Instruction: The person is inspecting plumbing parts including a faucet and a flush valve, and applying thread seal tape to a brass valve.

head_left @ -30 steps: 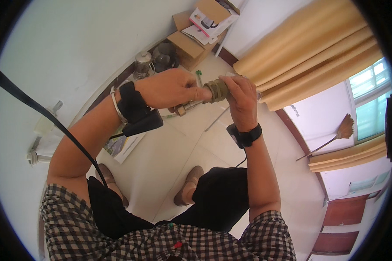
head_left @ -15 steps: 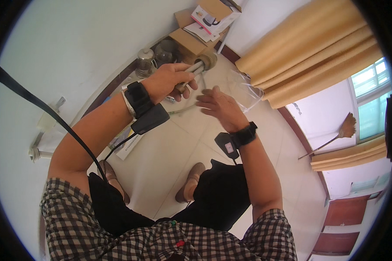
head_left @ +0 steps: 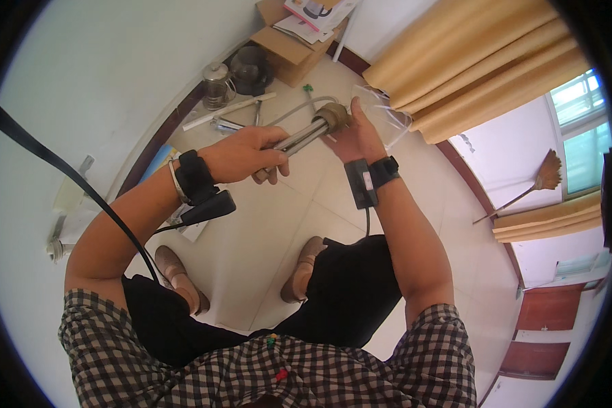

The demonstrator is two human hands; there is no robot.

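My left hand (head_left: pixel 248 155) grips a metal assembly of parallel silvery tubes (head_left: pixel 298 139) by its lower end, fingers wrapped round it. At the upper end sits a wide, brass-green ring fitting (head_left: pixel 332 117). My right hand (head_left: pixel 353 139) is at that fitting, thumb raised beside it and fingers behind it, partly hidden. Beyond the tubes on the floor lie a white tube (head_left: pixel 228 111), small metal pieces (head_left: pixel 223 126) and a thin grey hose (head_left: pixel 296 107).
Glass jug (head_left: pixel 217 87), dark pot (head_left: pixel 250 71) and cardboard boxes (head_left: pixel 287 54) stand along the wall. Yellow curtain (head_left: pixel 469 61) hangs at right, with a straw broom (head_left: pixel 548 173) below the window. A black cable (head_left: pixel 68 170) crosses at left; my feet (head_left: pixel 299 272) are below.
Half a second ago my right hand was off the assembly with spread fingers; now it is back at the fitting. The assembly has moved down and right from its raised position.
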